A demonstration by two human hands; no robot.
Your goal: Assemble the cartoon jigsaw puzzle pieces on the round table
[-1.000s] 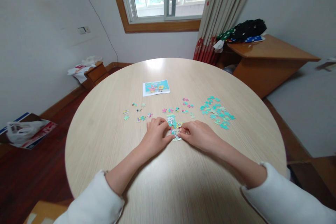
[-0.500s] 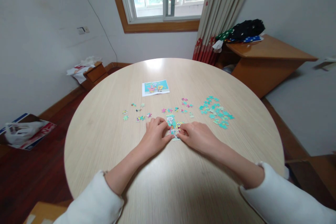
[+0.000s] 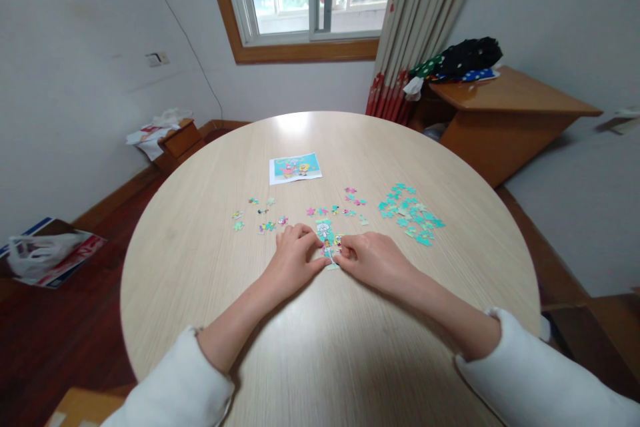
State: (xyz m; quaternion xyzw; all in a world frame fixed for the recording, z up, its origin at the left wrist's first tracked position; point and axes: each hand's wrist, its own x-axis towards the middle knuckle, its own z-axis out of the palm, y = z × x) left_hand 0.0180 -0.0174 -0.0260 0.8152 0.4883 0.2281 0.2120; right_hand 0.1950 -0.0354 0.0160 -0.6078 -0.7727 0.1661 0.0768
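A small joined section of jigsaw puzzle, teal with a cartoon figure, lies flat on the table between my hands. My left hand rests along its left edge, thumb and bent fingers gripping it. From the other side, my right hand has its fingers closed on a puzzle piece with a yellow face at the section's right edge. Fingertips partly cover this piece and the lower part of the section.
Loose pieces lie beyond my left hand, and pink ones lie past the section. A spread of teal pieces sits to the right. Farther back is a printed reference picture on the round table.
Both hands stay at the joined section. My right fingers have shifted very slightly and cover more of the yellow-faced piece. The whole view has moved a touch.
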